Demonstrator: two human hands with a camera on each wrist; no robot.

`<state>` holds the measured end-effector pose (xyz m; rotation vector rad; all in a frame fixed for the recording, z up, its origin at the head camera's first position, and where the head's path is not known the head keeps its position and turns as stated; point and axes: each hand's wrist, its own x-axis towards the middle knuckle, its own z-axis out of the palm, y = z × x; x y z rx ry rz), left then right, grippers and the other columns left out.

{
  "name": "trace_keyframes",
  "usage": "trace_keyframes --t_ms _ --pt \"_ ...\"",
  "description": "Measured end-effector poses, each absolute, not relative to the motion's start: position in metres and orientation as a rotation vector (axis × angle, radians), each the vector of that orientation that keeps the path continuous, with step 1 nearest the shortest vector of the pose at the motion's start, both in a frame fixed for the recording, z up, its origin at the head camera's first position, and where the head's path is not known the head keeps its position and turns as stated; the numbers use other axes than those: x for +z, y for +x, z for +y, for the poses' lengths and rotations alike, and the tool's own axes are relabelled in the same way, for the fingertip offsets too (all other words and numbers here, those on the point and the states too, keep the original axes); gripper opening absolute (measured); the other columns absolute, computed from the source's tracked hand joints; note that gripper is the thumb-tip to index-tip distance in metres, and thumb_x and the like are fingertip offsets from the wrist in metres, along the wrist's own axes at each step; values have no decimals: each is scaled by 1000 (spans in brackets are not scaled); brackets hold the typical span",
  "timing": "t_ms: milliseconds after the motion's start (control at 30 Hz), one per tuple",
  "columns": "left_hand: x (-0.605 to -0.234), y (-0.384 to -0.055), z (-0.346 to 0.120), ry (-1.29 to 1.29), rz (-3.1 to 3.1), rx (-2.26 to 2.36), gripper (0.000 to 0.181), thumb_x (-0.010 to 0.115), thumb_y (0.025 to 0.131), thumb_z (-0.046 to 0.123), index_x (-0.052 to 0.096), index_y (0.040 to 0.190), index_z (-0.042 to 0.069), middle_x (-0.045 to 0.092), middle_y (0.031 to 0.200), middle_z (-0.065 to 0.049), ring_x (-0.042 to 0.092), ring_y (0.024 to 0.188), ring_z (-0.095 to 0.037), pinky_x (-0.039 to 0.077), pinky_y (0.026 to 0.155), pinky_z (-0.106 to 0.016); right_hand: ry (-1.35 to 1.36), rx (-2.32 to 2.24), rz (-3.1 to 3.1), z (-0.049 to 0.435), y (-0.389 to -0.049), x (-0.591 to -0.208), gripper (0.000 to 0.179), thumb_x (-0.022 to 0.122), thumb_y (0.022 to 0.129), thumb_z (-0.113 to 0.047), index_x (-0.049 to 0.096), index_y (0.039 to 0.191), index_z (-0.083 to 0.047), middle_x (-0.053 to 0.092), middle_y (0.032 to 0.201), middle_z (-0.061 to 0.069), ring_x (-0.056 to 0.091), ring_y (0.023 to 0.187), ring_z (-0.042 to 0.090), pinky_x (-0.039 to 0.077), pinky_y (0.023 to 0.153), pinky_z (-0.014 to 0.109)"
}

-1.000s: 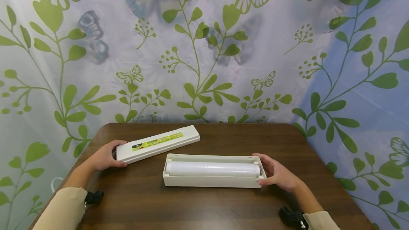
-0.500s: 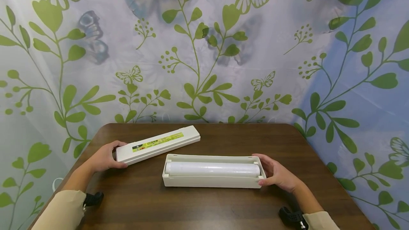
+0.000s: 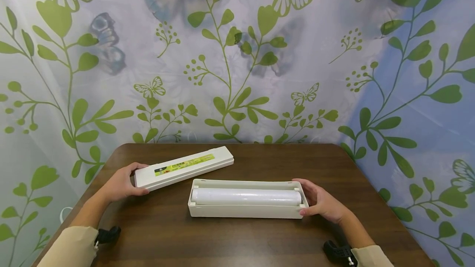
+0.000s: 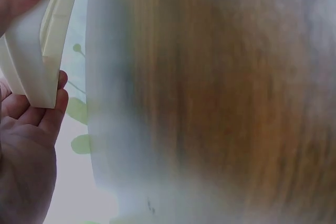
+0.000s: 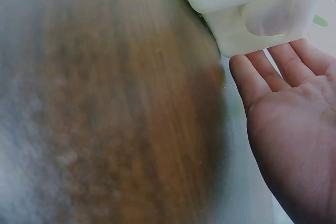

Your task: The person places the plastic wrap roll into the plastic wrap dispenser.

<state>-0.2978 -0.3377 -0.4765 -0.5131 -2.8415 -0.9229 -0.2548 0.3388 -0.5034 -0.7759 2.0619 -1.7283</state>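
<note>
A person's left hand (image 3: 121, 182) holds a long white box lid (image 3: 184, 168) near the left edge of the brown wooden table (image 3: 185, 240). Its grip spans the lid's left end, thumb on the near side and fingers on the far side. The lid lies at a slant: its right end points toward the far edge of the table, while its left end sits nearer the person. A yellow-green printed label (image 3: 200, 160) runs along its top. Whether the lid's underside touches the table cannot be told.

The matching white box (image 3: 245, 211) stands upright around the middle of the table, long sides roughly parallel to the far edge, nearer the person than the lid and apart from it. Inside, a glossy white film roll (image 3: 246, 196) lies lengthwise. The right hand (image 3: 324, 202), between the box and the table's right edge, holds the box's right end: its grip spans the width, thumb at the near corner and fingers at the far one. In the right wrist view the palm stands off the end wall.

Each wrist carries a black device, below beige sleeves (image 3: 70, 246). Beyond the far edge hangs a leaf-and-butterfly curtain (image 3: 315, 65).
</note>
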Motion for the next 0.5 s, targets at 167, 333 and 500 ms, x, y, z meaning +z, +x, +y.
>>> trace_keyframes --t_ms 167,333,500 --pt "-476 -295 -333 -495 -2812 -942 80 95 69 40 60 132 6 69 118 -10 56 92 -10 49 77 -26 -780 -1725 2066 339 -255 -503 92 79 82 1 24 156 3 43 149 28 58 124 13 56 98 32" --pt "-477 -293 -328 -473 -2782 -913 79 95 68 42 62 132 8 70 118 -10 57 92 -11 48 78 -25 -791 -1719 2067 339 -255 -503 91 79 82 1 25 156 1 46 148 22 58 124 14 56 98 33" --pt "-479 -292 -325 -436 -2769 -895 79 94 69 46 63 132 10 70 120 -10 57 94 -15 48 80 -25 -787 -1720 2066 339 -255 -504 91 79 82 1 26 156 1 48 147 18 58 123 15 56 97 33"
